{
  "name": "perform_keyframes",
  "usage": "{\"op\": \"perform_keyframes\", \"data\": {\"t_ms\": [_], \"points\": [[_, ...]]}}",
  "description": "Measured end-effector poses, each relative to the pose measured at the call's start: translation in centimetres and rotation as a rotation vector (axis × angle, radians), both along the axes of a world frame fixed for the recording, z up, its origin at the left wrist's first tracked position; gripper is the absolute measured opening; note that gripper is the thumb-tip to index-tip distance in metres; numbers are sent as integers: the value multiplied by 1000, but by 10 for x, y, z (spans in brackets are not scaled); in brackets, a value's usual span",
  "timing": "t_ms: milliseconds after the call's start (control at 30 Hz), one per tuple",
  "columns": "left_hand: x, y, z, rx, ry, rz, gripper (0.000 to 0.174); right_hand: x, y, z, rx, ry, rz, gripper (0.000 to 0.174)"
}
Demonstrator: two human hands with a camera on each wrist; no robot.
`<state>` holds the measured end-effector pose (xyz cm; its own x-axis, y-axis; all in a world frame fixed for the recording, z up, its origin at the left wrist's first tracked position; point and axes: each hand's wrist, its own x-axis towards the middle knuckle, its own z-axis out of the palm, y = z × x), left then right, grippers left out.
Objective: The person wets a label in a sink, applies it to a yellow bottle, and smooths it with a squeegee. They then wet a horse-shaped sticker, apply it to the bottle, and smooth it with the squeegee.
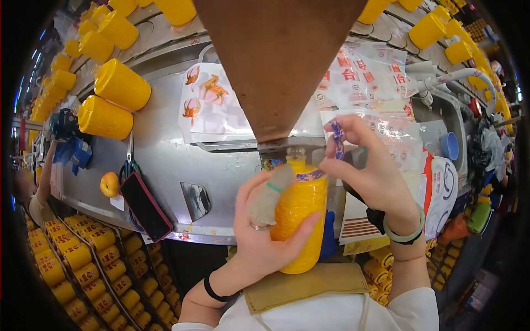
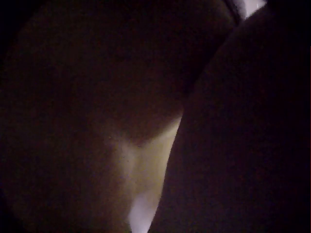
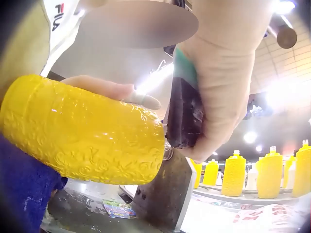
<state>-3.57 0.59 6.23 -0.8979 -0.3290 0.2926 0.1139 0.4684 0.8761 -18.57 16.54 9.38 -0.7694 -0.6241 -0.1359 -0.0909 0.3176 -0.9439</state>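
Note:
A yellow embossed bottle (image 1: 298, 220) stands nearly upright near the person's lap, its clear neck at a metal plate. The left hand (image 1: 262, 243) grips its side, with pale coverings on the fingers. A blue-and-white patterned strip (image 1: 310, 176) lies across the bottle's shoulder. Beside the neck, the right hand (image 1: 372, 171) pinches another patterned strip (image 1: 337, 140) between thumb and fingers. In the right wrist view the bottle (image 3: 87, 131) lies sideways, and the right hand (image 3: 223, 82) has a dark piece (image 3: 184, 114) along its fingers, unclear what. The left wrist view is too dark to read.
A brown beam (image 1: 276, 55) comes down to the neck. To the left are two yellow bottles (image 1: 105, 117), scissors (image 1: 130, 151), a phone (image 1: 146, 207) and a fruit (image 1: 110, 185). Printed sheets (image 1: 359, 77) and a sink (image 1: 455, 105) lie right. Another person's arm (image 1: 47, 171) shows far left.

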Motion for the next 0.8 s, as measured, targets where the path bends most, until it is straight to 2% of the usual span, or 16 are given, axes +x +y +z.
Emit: {"op": "perform_keyframes", "data": {"t_ms": [33,67,100,133,200,267,300,333,400,433,500,600,800], "points": [[1,-4,-4,-2,0,-1,59,0,4,-3,13,34,-13,36],[3,-10,-12,99,-11,-31,60,-3,8,-3,10,35,-16,36],[4,-13,-17,200,-25,-63,61,-6,14,-2,126,-93,-59,30],[4,-14,-21,199,-27,-66,61,-8,21,-2,243,-222,-102,28],[4,-14,-25,422,5,-82,67,-8,39,-16,312,-140,-133,29],[7,-13,-24,323,5,-65,71,-6,50,-24,848,398,-237,28],[8,-13,-24,222,1,-50,75,2,47,-21,721,544,-333,22],[7,-13,-17,220,3,-47,75,9,41,-13,718,546,-330,22],[4,-7,5,72,3,-46,80,23,25,4,238,543,-244,13],[5,1,7,157,4,-29,81,33,17,6,238,542,-246,13],[4,6,5,72,3,-23,79,48,5,8,37,550,-88,19],[2,8,5,-28,3,-15,74,46,2,-11,12,695,-25,24],[3,2,5,-39,15,-28,68,45,5,-13,-23,592,-82,15]]}}
